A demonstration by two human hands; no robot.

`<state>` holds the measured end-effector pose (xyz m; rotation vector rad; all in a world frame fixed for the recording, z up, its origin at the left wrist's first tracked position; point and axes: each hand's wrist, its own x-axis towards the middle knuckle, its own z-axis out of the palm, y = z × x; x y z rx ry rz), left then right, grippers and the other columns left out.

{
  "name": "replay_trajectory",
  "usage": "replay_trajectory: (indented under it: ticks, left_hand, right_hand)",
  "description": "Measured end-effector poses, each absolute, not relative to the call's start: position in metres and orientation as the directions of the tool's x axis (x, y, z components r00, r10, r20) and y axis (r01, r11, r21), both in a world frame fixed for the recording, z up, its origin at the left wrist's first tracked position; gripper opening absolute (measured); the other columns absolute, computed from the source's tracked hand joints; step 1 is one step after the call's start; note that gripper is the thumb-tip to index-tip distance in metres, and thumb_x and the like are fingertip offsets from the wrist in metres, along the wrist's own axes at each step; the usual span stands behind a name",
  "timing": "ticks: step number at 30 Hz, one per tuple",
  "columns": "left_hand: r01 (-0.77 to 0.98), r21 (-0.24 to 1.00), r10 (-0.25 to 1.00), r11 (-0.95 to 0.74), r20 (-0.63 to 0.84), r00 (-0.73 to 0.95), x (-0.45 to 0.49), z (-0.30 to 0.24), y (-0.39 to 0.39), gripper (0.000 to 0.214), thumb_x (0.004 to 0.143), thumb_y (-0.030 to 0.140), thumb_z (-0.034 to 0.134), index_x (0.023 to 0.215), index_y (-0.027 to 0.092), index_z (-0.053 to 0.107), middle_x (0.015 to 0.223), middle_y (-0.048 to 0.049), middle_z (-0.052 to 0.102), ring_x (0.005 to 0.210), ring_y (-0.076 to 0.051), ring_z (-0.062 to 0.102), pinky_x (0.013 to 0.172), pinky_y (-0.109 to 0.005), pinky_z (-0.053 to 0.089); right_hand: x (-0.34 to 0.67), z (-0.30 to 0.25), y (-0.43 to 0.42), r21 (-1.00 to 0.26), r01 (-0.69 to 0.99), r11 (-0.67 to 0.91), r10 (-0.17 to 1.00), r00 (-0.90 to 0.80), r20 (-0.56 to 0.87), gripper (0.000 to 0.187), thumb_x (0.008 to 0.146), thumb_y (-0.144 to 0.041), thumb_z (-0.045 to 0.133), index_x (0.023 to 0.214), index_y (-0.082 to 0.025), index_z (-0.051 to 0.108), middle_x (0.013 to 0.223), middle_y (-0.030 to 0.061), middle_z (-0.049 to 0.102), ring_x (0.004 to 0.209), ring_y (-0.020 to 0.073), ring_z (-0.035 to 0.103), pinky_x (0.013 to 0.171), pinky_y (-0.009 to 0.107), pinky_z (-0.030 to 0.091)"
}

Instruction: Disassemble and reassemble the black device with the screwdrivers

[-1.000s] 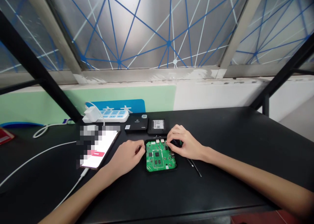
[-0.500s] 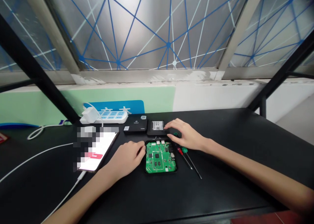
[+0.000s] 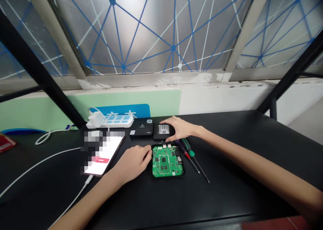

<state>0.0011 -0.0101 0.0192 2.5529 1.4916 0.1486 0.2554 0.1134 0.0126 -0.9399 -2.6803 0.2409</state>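
My left hand [image 3: 135, 161] is closed at the left edge of an open black case, its thumb and curled fingertips on the rim. A green circuit board [image 3: 168, 167] lies in that case. My right hand [image 3: 178, 127] spans the right part of a black plastic cover [image 3: 156, 135], fingers at the far edge and thumb at the near edge. The cover lies flat, with a white printed label [image 3: 164, 129] on it. Several tiny screws [image 3: 162, 142] lie between cover and board. Beside the board rest a red-and-purple screwdriver [image 3: 187, 154] and a green-handled screwdriver [image 3: 191, 152].
A closed black box [image 3: 141, 128] stands left of the cover. Further left are a white power strip [image 3: 121, 121] with a plugged-in charger [image 3: 96, 119], white cables, and a lit phone or tablet [image 3: 108, 152]. The wall and window rise behind the black table [image 3: 234, 132].
My right hand has moved away from me, from near the screwdriver handles to around the black cover, uncovering the handles. My left hand stays at the case. The view has shifted slightly.
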Motion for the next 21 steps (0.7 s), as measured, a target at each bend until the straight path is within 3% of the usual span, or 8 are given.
replay_trajectory:
  ticks: [7, 16, 21]
  left_hand:
    - [0.834, 0.255, 0.862, -0.49, -0.002, 0.507, 0.0, 0.021, -0.01, 0.03, 0.1, 0.03, 0.034, 0.073, 0.021, 0.041, 0.064, -0.0001, 0.055, 0.06, -0.018, 0.055, 0.057, -0.029, 0.028]
    - [0.825, 0.263, 0.857, -0.5, 0.014, 0.515, -0.001, 0.018, -0.009, 0.03, 0.1, 0.032, 0.033, 0.074, 0.021, 0.043, 0.065, -0.0009, 0.055, 0.06, -0.018, 0.055, 0.058, -0.03, 0.029]
    - [0.823, 0.27, 0.855, -0.5, 0.0, 0.519, -0.002, 0.018, -0.008, 0.031, 0.1, 0.032, 0.034, 0.072, 0.021, 0.041, 0.064, 0.0002, 0.053, 0.06, -0.018, 0.054, 0.057, -0.029, 0.027]
  right_hand:
    - [0.26, 0.014, 0.113, -0.358, 0.55, 0.755, 0.649, -0.707, 0.282, 0.067, 0.067, -0.051, 0.08, 0.122, -0.021, 0.057, 0.113, 0.01, 0.064, 0.105, 0.0279, 0.055, 0.093, 0.044, 0.046]
    - [0.281, 0.025, 0.055, -0.385, 0.511, 0.768, 0.639, -0.65, 0.411, 0.069, 0.063, -0.044, 0.081, 0.122, -0.023, 0.053, 0.121, 0.0101, 0.058, 0.112, 0.0286, 0.051, 0.097, 0.046, 0.043]
    - [0.289, 0.025, 0.021, -0.439, 0.464, 0.769, 0.631, -0.661, 0.406, 0.071, 0.062, -0.041, 0.082, 0.124, -0.025, 0.051, 0.128, 0.0117, 0.056, 0.118, 0.0311, 0.05, 0.1, 0.051, 0.041]
